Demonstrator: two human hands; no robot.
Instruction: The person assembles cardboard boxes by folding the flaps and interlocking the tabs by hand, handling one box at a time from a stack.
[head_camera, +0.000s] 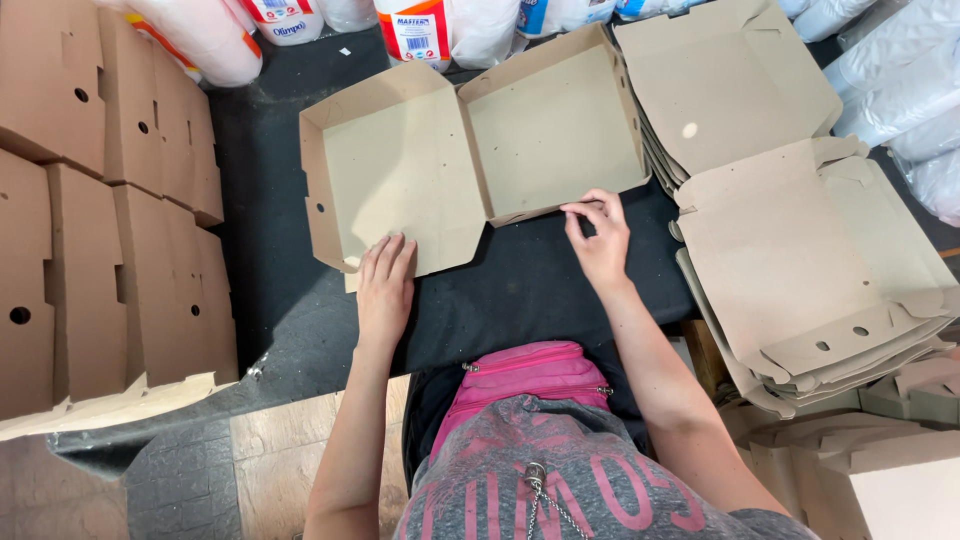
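A brown cardboard clamshell box (470, 150) lies open on a black cloth-covered table (520, 290), its two trays side by side. My left hand (385, 285) rests flat, fingers together, on the near edge of the left tray. At the near edge of the right tray, my right hand (600, 235) pinches the front flap between fingers and thumb.
A pile of flat unfolded box blanks (800, 250) lies to the right. Stacks of folded brown boxes (100, 200) stand at the left. Plastic-wrapped rolls (420, 25) line the table's far edge. A pink waist bag (530, 375) is at my waist.
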